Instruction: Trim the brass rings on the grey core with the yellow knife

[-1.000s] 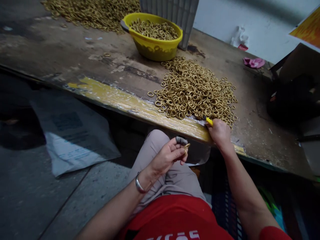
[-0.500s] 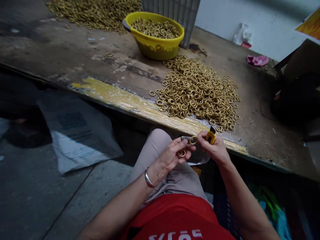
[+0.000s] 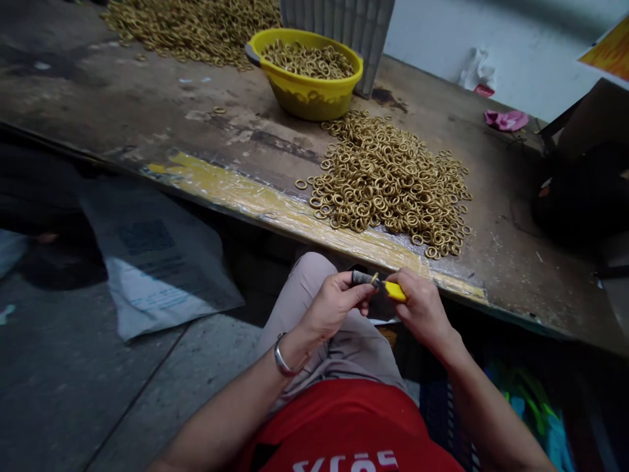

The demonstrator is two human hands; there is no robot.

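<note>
Over my lap, my left hand is closed, pinching a brass-coloured ring at its fingertips. A dark grey wrap covers one of that hand's fingers. My right hand is wrapped round a yellow utility knife, which points left, its tip at the ring. Whether the blade touches the ring is too small to tell. Just beyond both hands, a heap of similar rings lies on the wooden table.
A yellow basin full of rings stands behind the heap, against a grey ribbed panel. More rings are piled at the back left. A pink cloth lies at the right. Below the table's taped edge leans a white sack.
My right hand has turned the knife from upright to pointing left and brought it to the ring. The ring has passed from my right fingers to my left fingertips.
</note>
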